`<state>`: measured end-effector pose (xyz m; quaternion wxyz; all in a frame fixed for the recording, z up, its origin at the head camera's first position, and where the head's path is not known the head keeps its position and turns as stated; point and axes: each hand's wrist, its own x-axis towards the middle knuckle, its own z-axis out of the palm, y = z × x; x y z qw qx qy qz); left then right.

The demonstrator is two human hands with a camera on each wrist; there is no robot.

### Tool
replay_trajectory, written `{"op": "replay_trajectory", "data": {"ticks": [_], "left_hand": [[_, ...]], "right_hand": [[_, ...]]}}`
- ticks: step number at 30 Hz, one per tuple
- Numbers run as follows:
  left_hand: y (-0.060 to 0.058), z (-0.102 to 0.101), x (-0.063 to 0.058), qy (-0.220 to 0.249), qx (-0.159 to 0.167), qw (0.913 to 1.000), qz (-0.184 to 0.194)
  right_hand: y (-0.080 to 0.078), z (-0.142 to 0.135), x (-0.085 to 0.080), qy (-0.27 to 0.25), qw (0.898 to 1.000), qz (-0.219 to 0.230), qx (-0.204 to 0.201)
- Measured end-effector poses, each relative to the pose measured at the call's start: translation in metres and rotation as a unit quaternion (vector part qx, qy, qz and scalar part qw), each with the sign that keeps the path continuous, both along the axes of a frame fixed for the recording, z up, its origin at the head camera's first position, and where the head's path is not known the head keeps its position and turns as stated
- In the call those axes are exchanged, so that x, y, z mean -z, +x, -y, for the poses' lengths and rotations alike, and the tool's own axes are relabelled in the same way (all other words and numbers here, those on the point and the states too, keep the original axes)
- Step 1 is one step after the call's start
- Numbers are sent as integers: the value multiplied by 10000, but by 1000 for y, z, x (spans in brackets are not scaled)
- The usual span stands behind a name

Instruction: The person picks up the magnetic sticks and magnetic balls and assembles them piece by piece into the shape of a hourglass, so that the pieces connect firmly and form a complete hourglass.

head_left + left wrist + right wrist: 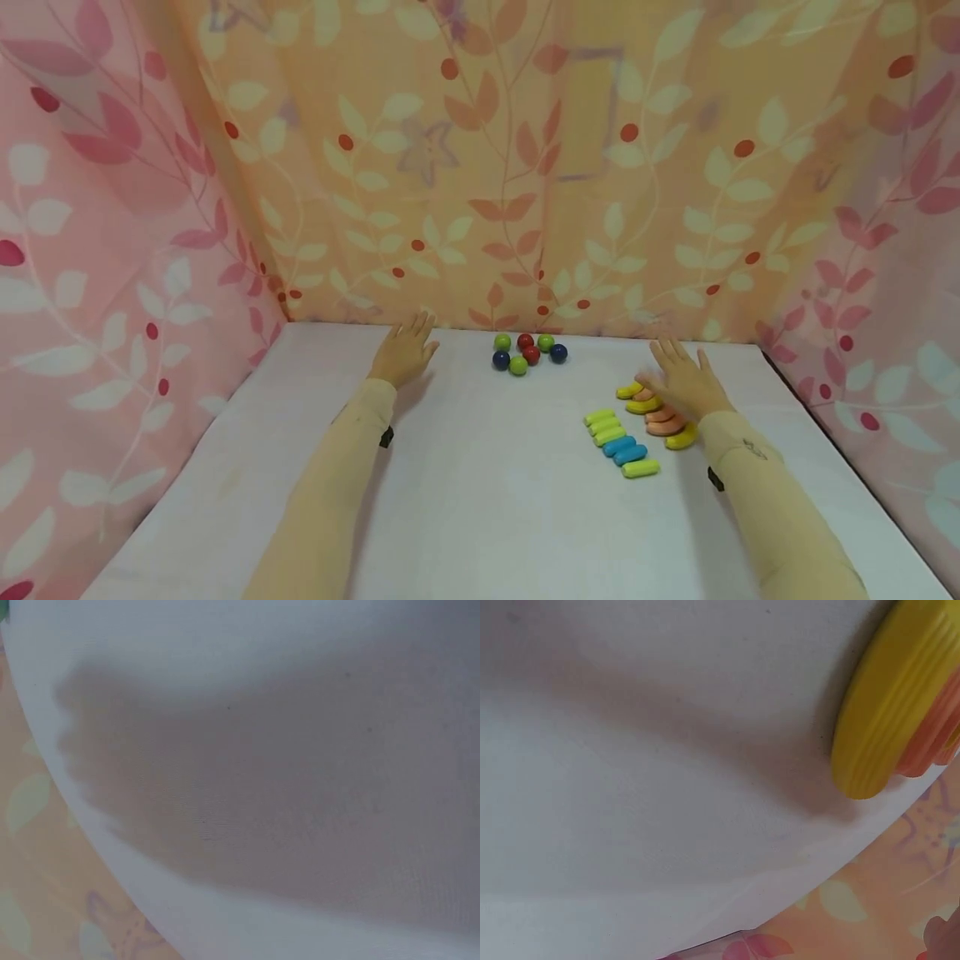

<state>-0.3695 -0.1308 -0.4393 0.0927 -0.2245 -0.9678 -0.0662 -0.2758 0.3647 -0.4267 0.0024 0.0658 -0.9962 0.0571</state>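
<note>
Beige sleeves (324,492) cross white tabletop (487,500) toward floral cloth (480,175) — left hand (403,352) outstretched, right hand (688,383) too, seemingly above bananas (663,427).

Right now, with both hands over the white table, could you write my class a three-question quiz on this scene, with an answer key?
1. How many glossy dark blue balls lie in the cluster near the table's far edge?
2. True or false: the person's left hand is gripping one of the balls.
3. Which group is nearest the right hand?
A) the cluster of coloured balls
B) the yellow and orange banana-shaped pieces
C) the yellow-green and blue cylinders

Key:
1. Two.
2. False; its fingers are straight and it is apart from the balls.
3. B.
</note>
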Motion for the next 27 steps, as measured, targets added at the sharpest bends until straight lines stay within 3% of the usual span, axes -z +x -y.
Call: {"op": "replay_trajectory", "data": {"ticks": [8,18,27], "left_hand": [[2,-2,4,-95,190,9996,-177],[3,-5,1,11,367,9993,-55],[13,-4,2,-75,460,9988,168]], "right_hand": [[7,0,0,-178,9998,93,-70],[5,2,2,-188,9993,131,-287],[9,8,5,-77,9992,132,-372]]}}
